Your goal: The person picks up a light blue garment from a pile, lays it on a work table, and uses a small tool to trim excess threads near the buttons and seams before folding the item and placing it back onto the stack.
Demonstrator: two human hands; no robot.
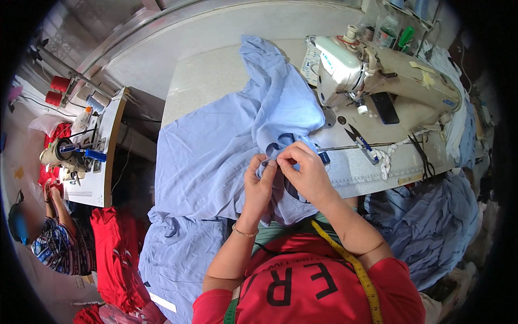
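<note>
We worked at a pale table (199, 75) before a white wall (226, 27). A sewing machine (399, 70) stood close to our right, its bed holding a phone (384, 108); snips (361, 143) and black scissors (423, 156) lay nearer. Leftward, a co-worker (65, 245) sat at another machine (58, 154). Our blue garment (210, 146) covered the table's near edge; our left hand (259, 181) and right hand (306, 166) pinched its fabric between closed fingertips.

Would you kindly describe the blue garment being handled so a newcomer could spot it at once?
Find the sewing machine at upper right. Left of it, a light blue garment spreads across the tabletop. Unlike the other blue cloth, it has the left hand and right hand on it.
</note>
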